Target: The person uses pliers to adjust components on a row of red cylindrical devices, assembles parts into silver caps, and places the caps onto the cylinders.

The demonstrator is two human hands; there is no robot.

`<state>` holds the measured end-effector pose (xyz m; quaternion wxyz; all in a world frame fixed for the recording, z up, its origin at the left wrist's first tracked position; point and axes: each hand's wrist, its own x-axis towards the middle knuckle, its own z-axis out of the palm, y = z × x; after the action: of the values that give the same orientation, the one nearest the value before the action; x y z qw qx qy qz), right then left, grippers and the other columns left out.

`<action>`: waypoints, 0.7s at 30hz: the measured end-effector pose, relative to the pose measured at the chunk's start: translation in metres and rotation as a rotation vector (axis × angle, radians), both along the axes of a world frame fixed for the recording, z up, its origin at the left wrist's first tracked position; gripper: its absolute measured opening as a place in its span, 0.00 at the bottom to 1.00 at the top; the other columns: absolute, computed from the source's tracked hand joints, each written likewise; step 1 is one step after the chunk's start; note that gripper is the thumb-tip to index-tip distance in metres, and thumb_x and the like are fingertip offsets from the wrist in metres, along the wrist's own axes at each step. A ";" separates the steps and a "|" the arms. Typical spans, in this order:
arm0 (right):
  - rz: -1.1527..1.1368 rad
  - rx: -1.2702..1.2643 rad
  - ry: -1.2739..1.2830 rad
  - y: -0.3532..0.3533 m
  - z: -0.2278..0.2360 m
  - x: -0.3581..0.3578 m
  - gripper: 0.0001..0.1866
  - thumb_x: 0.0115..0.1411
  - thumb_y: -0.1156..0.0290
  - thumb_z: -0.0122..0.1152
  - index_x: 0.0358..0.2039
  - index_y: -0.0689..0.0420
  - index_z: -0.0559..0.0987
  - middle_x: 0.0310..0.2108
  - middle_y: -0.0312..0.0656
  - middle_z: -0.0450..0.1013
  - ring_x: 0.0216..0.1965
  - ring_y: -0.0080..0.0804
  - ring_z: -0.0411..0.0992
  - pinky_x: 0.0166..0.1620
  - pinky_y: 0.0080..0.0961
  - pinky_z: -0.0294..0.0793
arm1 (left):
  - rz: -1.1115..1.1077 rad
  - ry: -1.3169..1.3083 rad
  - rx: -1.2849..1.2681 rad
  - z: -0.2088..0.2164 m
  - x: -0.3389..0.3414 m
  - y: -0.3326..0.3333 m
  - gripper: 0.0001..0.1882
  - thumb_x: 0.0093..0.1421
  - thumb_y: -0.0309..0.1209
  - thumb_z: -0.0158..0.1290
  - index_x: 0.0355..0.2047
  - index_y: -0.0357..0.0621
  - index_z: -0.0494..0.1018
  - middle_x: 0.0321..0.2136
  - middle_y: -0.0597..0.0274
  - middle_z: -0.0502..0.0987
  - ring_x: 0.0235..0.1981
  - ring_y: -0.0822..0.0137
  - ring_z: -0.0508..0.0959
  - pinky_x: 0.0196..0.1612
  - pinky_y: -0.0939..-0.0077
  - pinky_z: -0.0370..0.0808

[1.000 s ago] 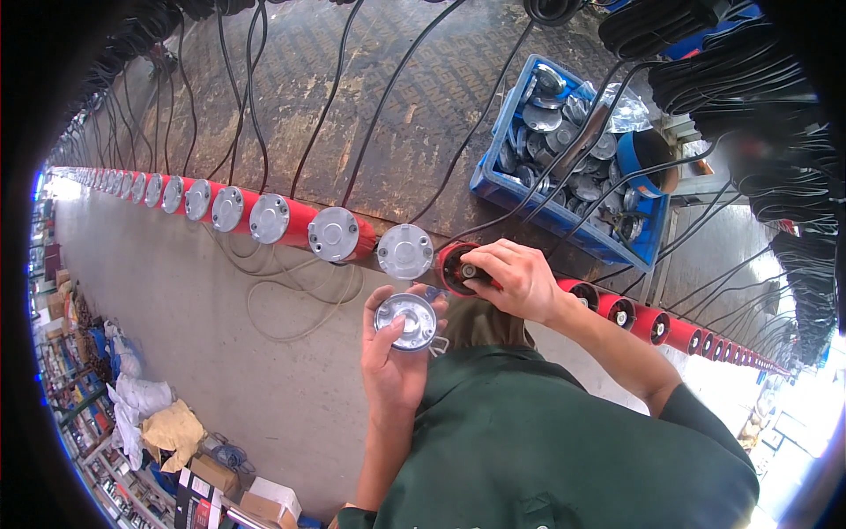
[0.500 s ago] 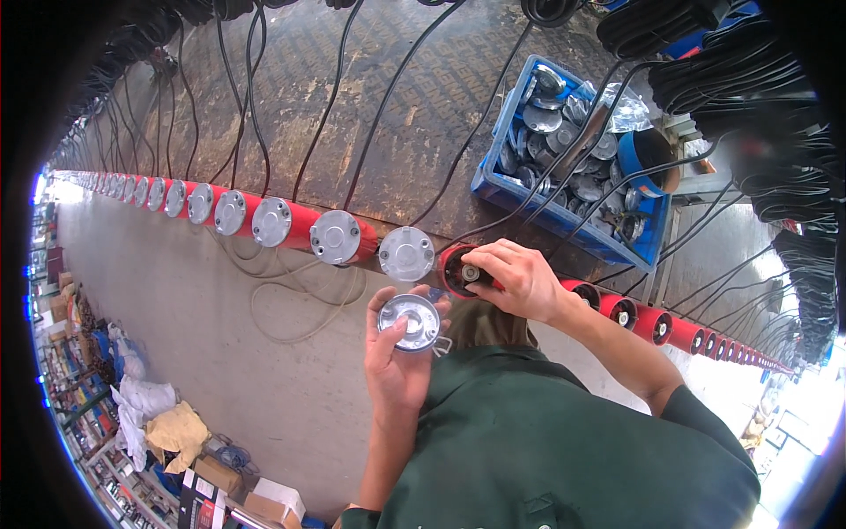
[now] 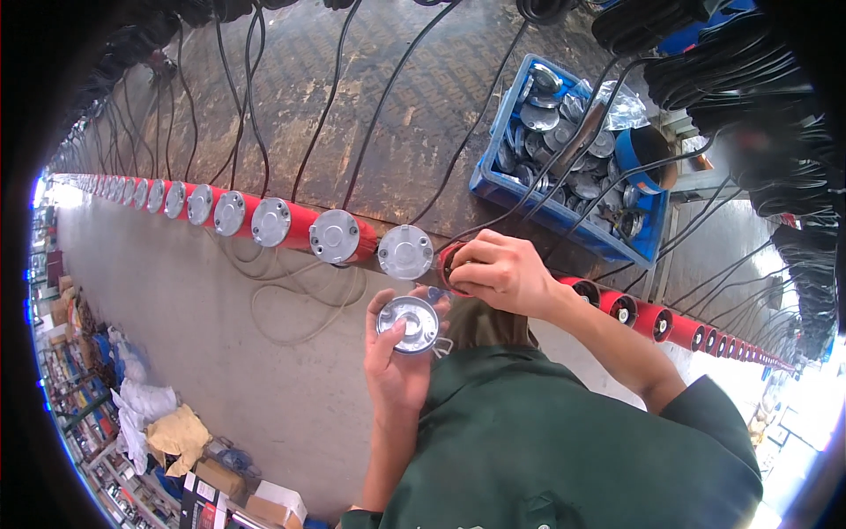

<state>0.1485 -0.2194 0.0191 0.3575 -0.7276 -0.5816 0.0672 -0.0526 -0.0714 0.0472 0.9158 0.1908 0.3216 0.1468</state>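
Observation:
My left hand (image 3: 394,370) holds a round silver metal end cap (image 3: 425,323), its hollow side facing up, with the thumb lying across it. Just to the right and farther off, my right hand (image 3: 509,278) reaches to the open end of a red cylinder (image 3: 445,262). Its fingers are bunched over the opening and hide what they pinch there. The neighbouring cylinder on the left carries a silver cap (image 3: 405,253) with screw holes. A small bag or loop of clear material hangs by my left fingers; its kind is unclear.
Capped red cylinders (image 3: 300,227) line the table edge leftward; uncapped ones (image 3: 653,324) run rightward. Black cables (image 3: 385,106) cross the worn tabletop (image 3: 300,97). A blue crate (image 3: 564,216) holds metal caps and a tape roll. Boxes (image 3: 273,501) and cloths lie on the floor at lower left.
My right fingers have moved over the cylinder's mouth, covering the round metal centre that showed before. My left hand and its cap have hardly moved.

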 end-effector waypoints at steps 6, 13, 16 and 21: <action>-0.109 -0.086 -0.154 -0.015 0.004 -0.006 0.11 0.54 0.74 0.77 0.38 0.55 0.87 0.45 0.36 0.84 0.42 0.37 0.81 0.43 0.34 0.85 | 0.021 -0.011 0.001 -0.002 -0.006 0.001 0.26 0.70 0.27 0.52 0.68 0.50 0.66 0.65 0.36 0.74 0.58 0.35 0.81 0.59 0.44 0.84; -0.104 -0.077 -0.192 -0.020 0.001 -0.010 0.14 0.54 0.73 0.77 0.41 0.58 0.87 0.49 0.39 0.85 0.44 0.38 0.82 0.44 0.33 0.85 | 0.023 -0.003 -0.004 -0.001 -0.006 0.002 0.25 0.71 0.28 0.52 0.68 0.50 0.66 0.64 0.36 0.75 0.58 0.37 0.82 0.59 0.45 0.83; -0.103 -0.087 -0.121 -0.021 0.002 -0.008 0.15 0.53 0.74 0.77 0.42 0.58 0.87 0.50 0.40 0.85 0.43 0.39 0.82 0.44 0.34 0.85 | 0.017 -0.007 -0.002 -0.002 -0.005 0.003 0.25 0.71 0.28 0.52 0.68 0.50 0.66 0.64 0.37 0.75 0.58 0.37 0.82 0.59 0.45 0.83; -0.082 -0.084 -0.136 -0.022 0.002 -0.007 0.15 0.53 0.73 0.78 0.42 0.59 0.87 0.50 0.39 0.85 0.42 0.39 0.82 0.44 0.34 0.85 | 0.016 -0.012 0.001 -0.003 -0.004 0.003 0.25 0.71 0.28 0.53 0.67 0.50 0.67 0.64 0.37 0.75 0.57 0.37 0.82 0.59 0.45 0.83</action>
<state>0.1412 -0.2409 0.0211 0.2889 -0.7680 -0.5709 0.0274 -0.0569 -0.0688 0.0444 0.9164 0.1879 0.3175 0.1553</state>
